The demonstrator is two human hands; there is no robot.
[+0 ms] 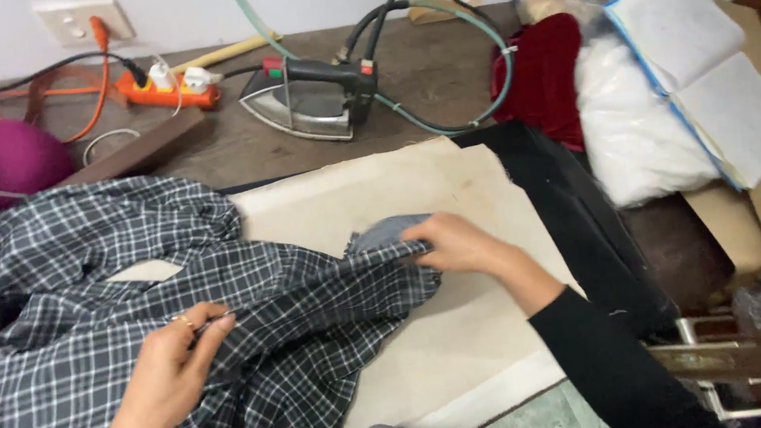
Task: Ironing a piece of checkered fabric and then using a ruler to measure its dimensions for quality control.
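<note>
Head view: a checked shirt (85, 295) in dark grey and white is spread over the left and lower middle of the frame. It lies on a cream pad (445, 328) that covers the middle of the table.

The left hand (170, 375), at the lower left, is pressed on the cloth. Its fingers (207, 326) are pinched together on a fold of the shirt. The right hand (461, 244), near the middle of the frame, is closed on the shirt's right edge, where a bit of plain grey cloth (382, 234) peeks out.

The shirt looks thin, soft and light. It is bunched and wrinkled at the left, so it would likely flop and slide when pulled. It is not likely to break. A good place to hold it seems to be at an edge or a seam, with a pinch at two spots well apart, so that the cloth is kept flat between them.

An iron (306, 97) is seen at the top middle, well apart from both hands. It may be hot, so the cloth and fingers are best kept away from it. An orange power strip (168, 90) is seen at the upper left. A red cloth (543, 80) and an open notebook (708, 75) are seen at the upper right.
</note>
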